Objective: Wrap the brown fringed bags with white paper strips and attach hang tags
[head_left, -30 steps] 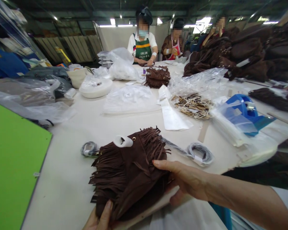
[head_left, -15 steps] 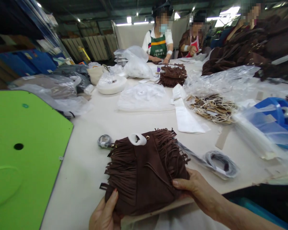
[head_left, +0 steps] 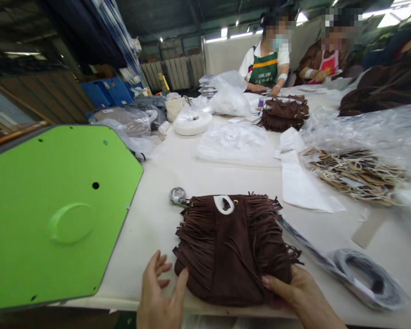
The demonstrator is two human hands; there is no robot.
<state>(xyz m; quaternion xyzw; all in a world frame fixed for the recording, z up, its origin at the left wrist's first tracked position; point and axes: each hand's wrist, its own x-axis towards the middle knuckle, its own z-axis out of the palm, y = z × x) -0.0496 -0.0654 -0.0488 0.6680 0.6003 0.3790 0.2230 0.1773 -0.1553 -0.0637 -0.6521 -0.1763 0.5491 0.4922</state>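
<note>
Here, the right hand [head_left: 299,290] clamps the fringed bag [head_left: 231,258] at near right; the left hand [head_left: 160,288], fingers apart, flanks its left.

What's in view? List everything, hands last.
table: 1, white, centre
fringed bag: 1, brown, front
ring piece: 1, white, on fringed bag
wrapped bundles: 2, grey, beside fringed bag
board: 1, green, left
plastic bag: 1, translucent, middle
roll: 1, white, back left
sheeting: count unclear, white, right
tag pile: 1, brown, right
far bag: 1, brown, back
heap: 1, brown, back right
boxes: count unclear, blue, back left
people: 2+, green and pink aprons, back
left hand: 1, bare, beside fringed bag's lower left
right hand: 1, bare, gripping its lower right
</note>
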